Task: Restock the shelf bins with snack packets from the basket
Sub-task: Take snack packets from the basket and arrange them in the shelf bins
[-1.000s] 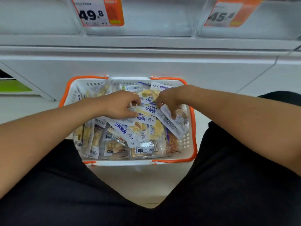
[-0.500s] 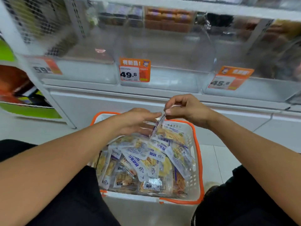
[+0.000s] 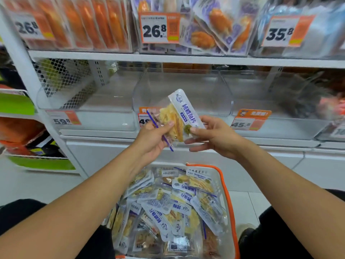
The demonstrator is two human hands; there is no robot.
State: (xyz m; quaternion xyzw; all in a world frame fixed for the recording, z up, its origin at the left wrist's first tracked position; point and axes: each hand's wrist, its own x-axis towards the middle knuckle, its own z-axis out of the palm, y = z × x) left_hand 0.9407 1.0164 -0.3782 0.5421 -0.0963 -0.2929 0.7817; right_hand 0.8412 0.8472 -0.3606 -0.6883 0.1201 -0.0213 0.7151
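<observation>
Both hands hold one snack packet (image 3: pixel 176 118) up in front of the clear middle bin (image 3: pixel 183 90): the left hand (image 3: pixel 152 139) pinches its lower left edge and the right hand (image 3: pixel 214 136) pinches its lower right corner, so each grip is grasping the packet. The basket (image 3: pixel 226 193), full of more packets, sits at six o'clock below them. To do this well, carry the packet toward twelve o'clock over the bin's front wall, keep it upright with the label forward, then let go.
</observation>
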